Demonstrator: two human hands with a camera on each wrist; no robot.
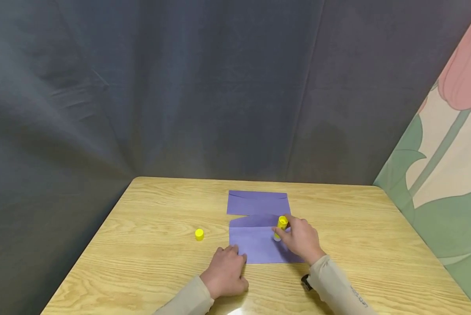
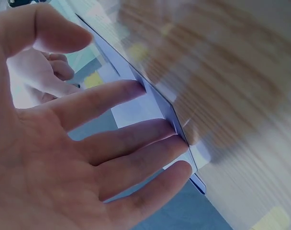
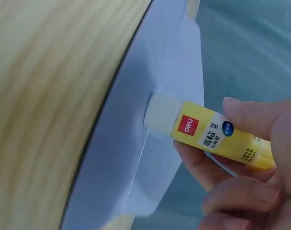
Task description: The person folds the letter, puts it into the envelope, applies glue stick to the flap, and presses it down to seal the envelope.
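Observation:
My right hand pinches a yellow glue stick between thumb and fingers. Its white end points down against the purple envelope, right by the crease below the raised flap, as the right wrist view shows. The envelope lies on the table with its flap spread away from me. At its near left corner, the fingertips of my left hand rest on the paper. In the left wrist view, those fingers are extended and hold nothing.
A second purple envelope, flap folded over, lies just beyond the first. To the left stands the yellow cap. The wooden table ends at a dark curtain behind and a flower-patterned one at right.

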